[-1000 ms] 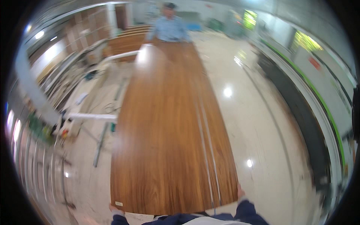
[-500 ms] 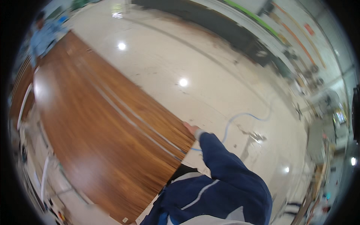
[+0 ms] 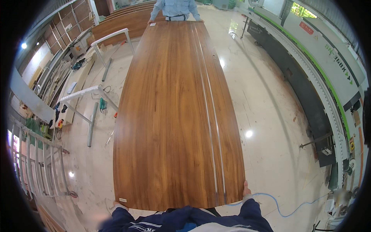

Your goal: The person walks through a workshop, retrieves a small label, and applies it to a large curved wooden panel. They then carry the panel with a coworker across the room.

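A long brown wood-grain panel [image 3: 174, 116] stretches away from my body, held off the floor. Two thin pale strips run lengthwise near its right side, and a small label [image 3: 123, 200] sticks to its near left corner. My left hand [image 3: 118, 205] grips the panel at that corner, its fingers partly hidden by the edge. At the near right corner my right hand [image 3: 246, 190] is closed on the panel's side edge, thumb along it. A person in a light blue shirt [image 3: 176, 7] holds the far end with both hands.
White trestle stands [image 3: 81, 92] are left of the panel, with a green power tool [image 3: 102, 104] beside one. A metal rack [image 3: 40, 162] is farther left. Along the right stands a long grey and green machine [image 3: 309, 85]. A blue hose [image 3: 276, 203] crosses the floor by my right arm.
My view has swung round, so the panel that slanted to the upper left lies straight ahead. My left hand has come into view; my right hand still holds the panel's right edge.
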`<action>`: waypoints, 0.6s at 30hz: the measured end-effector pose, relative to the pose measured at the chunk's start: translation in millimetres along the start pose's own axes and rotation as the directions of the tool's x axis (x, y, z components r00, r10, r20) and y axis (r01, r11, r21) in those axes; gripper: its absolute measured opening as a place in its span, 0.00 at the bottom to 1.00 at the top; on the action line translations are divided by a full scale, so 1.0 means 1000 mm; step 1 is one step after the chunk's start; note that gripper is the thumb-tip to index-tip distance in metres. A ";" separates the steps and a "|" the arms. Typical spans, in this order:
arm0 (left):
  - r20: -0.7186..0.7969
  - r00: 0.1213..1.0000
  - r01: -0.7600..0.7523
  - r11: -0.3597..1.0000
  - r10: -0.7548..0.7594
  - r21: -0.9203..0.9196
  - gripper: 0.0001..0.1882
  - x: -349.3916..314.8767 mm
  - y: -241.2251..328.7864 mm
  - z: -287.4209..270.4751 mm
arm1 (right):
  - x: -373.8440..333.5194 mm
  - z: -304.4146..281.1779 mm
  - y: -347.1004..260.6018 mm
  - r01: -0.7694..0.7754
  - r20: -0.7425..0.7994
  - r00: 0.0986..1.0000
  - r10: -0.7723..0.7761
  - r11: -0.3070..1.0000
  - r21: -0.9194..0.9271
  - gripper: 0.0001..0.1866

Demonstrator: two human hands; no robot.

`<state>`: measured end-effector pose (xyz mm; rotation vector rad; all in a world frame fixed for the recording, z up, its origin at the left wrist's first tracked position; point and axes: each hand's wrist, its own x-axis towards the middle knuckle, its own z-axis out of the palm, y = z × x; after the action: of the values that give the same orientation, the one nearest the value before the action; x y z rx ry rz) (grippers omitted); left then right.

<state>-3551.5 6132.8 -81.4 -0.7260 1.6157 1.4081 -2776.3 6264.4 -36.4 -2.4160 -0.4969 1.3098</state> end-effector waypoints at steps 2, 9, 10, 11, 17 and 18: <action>0.098 0.993 -0.077 0.982 0.060 0.173 0.34 0.001 -0.008 -0.041 | -0.022 -0.010 0.022 0.012 -0.026 1.000 -0.012 1.000 0.007 0.63; 0.139 0.985 0.106 0.994 -0.101 -0.028 0.33 -0.003 -0.048 -0.092 | -0.103 -0.049 0.061 0.027 -0.131 0.991 -0.022 0.999 0.038 0.64; 0.119 0.988 0.100 0.995 -0.101 0.011 0.33 0.000 -0.051 -0.094 | -0.114 -0.052 0.066 0.030 -0.140 0.990 -0.024 0.999 0.040 0.64; 0.097 0.991 0.092 0.995 -0.095 0.039 0.33 0.003 -0.055 -0.094 | -0.121 -0.056 0.071 0.033 -0.150 0.988 -0.026 0.999 0.043 0.64; 0.231 0.972 0.057 0.998 -0.048 -0.034 0.34 0.050 -0.017 -0.120 | -0.158 -0.016 0.130 0.034 -0.156 0.987 -0.029 0.999 0.033 0.65; 0.162 0.986 0.041 0.999 -0.038 -0.016 0.32 0.056 -0.002 -0.123 | -0.162 -0.003 0.142 0.024 -0.149 0.989 -0.018 0.999 0.034 0.65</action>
<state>-3603.3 6018.5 -131.1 -0.6345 1.4564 1.4180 -2837.1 6065.6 17.6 -2.4492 -0.4529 1.1095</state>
